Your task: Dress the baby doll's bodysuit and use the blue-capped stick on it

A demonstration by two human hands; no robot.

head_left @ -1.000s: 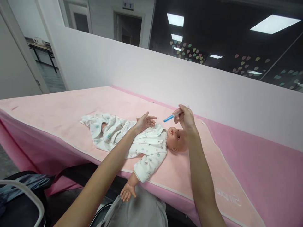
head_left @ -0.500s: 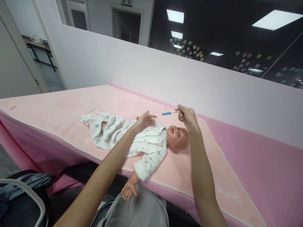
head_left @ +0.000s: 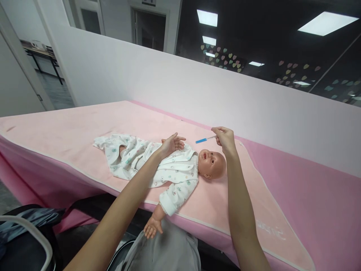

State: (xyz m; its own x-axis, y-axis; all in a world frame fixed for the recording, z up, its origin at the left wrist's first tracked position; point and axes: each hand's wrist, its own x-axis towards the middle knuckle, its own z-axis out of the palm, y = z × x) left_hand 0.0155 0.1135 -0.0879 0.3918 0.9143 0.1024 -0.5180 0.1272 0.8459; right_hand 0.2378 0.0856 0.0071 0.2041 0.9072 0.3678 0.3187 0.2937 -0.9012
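Observation:
A baby doll [head_left: 212, 164] in a white printed outfit [head_left: 180, 165] lies on its back, with its head to the right and mouth open. Over its chest is my left hand [head_left: 172, 146], open with fingers stretched out; whether it touches the cloth I cannot tell. Above and behind the doll's head, my right hand [head_left: 224, 138] pinches the thin pale end of a slim blue-ended stick [head_left: 201, 140], shaped like a thermometer. Its blue end points left and slightly down, in the air between my two hands. One doll arm [head_left: 154, 223] hangs over the table's near edge.
A pink padded mat [head_left: 70, 131] covers the table, which meets a white wall [head_left: 158, 82] with dark glass above. At lower left is a chair [head_left: 28, 241] with dark cloth on it. A doorway and a distant table [head_left: 42, 52] show at upper left.
The blue end of the stick has dipped and shifted slightly right as my right hand tilted. My left hand and the doll look unmoved; the whole view has shifted a little.

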